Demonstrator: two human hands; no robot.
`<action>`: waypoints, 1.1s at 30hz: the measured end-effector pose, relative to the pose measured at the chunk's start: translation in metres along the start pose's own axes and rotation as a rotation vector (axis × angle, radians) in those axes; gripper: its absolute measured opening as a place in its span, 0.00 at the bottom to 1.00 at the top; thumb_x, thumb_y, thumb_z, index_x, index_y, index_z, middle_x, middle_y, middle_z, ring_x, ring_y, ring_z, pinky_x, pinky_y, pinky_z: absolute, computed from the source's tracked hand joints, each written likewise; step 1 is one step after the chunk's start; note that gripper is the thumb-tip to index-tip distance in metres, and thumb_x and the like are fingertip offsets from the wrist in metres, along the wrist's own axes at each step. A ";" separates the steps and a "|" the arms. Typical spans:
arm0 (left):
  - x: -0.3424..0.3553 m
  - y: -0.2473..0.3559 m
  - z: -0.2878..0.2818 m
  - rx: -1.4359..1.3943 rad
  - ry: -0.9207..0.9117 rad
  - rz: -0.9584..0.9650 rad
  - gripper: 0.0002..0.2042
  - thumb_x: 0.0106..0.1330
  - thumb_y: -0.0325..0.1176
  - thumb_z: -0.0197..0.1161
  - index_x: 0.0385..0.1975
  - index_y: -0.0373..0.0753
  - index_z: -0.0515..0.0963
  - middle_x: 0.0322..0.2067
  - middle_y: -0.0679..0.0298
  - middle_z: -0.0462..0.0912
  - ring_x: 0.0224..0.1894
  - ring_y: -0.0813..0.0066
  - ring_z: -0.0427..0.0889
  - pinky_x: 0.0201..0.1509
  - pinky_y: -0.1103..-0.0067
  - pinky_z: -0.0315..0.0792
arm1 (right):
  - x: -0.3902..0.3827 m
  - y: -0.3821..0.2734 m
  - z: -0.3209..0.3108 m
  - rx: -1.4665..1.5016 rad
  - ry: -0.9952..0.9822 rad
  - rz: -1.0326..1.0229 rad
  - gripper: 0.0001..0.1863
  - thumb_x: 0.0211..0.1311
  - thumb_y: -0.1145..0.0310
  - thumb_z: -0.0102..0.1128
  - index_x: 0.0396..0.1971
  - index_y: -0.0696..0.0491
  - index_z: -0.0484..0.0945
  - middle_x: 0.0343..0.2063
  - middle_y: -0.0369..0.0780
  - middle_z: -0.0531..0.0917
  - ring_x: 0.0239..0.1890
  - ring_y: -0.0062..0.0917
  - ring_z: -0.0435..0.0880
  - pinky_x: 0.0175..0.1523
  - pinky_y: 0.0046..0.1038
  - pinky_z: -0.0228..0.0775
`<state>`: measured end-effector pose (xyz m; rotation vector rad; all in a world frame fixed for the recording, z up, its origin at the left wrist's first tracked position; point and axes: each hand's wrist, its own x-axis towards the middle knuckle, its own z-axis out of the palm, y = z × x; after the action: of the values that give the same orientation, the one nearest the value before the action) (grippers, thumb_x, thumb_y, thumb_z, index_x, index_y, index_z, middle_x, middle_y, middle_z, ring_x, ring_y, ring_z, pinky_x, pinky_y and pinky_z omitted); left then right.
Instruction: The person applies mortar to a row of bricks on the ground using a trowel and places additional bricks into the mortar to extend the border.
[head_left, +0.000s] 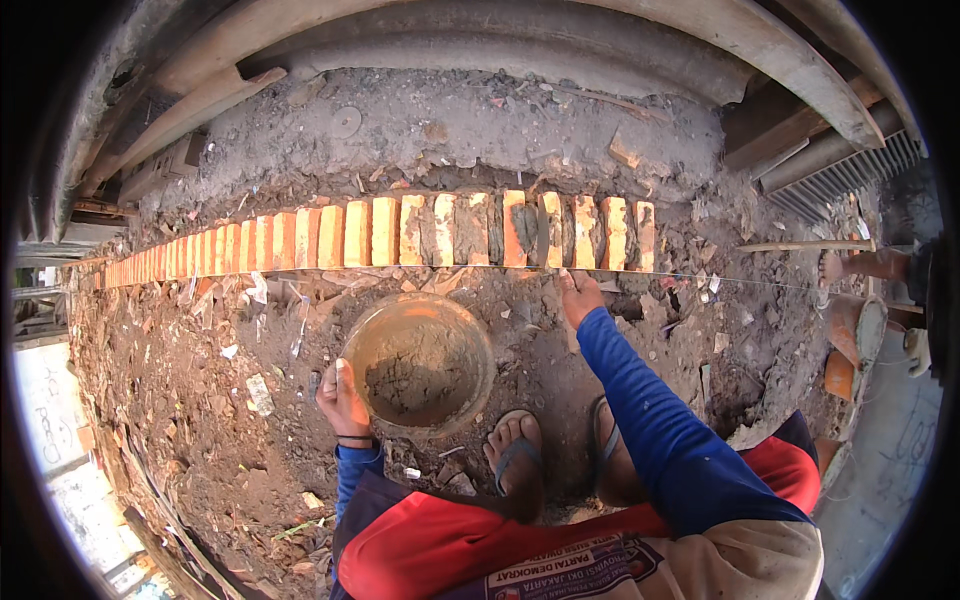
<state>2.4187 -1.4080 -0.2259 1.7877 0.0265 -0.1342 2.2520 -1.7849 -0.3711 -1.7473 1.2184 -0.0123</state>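
A long row of orange bricks [383,232] stands on edge across the ground, with grey mortar [583,232] in the gaps at its right end. My right hand [578,297] is closed just in front of the row, around what appears to be a trowel; its thin dark blade [543,242] sits upright between two bricks, and the handle is mostly hidden by the fingers. To the left, a round basin [478,345] holds wet grey mortar [415,385]. My left hand [342,398] grips this basin's left rim, thumb at the edge.
A taut string [700,277] runs along the row's near side. My sandalled feet [517,450] are close to the basin. Another person's foot [835,268] shows at the far right, near a wooden stick [800,246]. Rubble and litter cover the soil; curved sheets [500,45] bound the far side.
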 end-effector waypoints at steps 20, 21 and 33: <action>-0.012 0.018 -0.001 0.089 -0.003 0.092 0.17 0.71 0.33 0.56 0.18 0.42 0.62 0.22 0.77 0.60 0.28 0.87 0.56 0.29 0.82 0.51 | -0.004 -0.046 0.057 -0.013 -0.008 -0.136 0.22 0.72 0.53 0.47 0.34 0.60 0.75 0.32 0.56 0.80 0.40 0.51 0.80 0.46 0.43 0.69; -0.012 0.018 -0.001 0.110 -0.010 0.083 0.17 0.71 0.33 0.56 0.18 0.42 0.62 0.22 0.77 0.60 0.28 0.87 0.56 0.29 0.82 0.51 | -0.004 -0.047 0.057 0.009 -0.028 -0.085 0.22 0.72 0.52 0.48 0.33 0.59 0.75 0.29 0.54 0.79 0.36 0.49 0.79 0.43 0.43 0.68; -0.007 0.017 -0.006 0.084 0.056 0.022 0.16 0.72 0.35 0.56 0.20 0.38 0.67 0.22 0.75 0.65 0.28 0.85 0.59 0.30 0.82 0.56 | 0.064 -0.153 -0.080 -1.009 -0.138 -0.228 0.26 0.62 0.55 0.60 0.52 0.59 0.74 0.40 0.53 0.85 0.48 0.42 0.84 0.52 0.40 0.76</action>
<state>2.4135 -1.4059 -0.2071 1.8749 0.0417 -0.0700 2.3538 -1.8813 -0.2517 -2.6809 0.9598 0.6814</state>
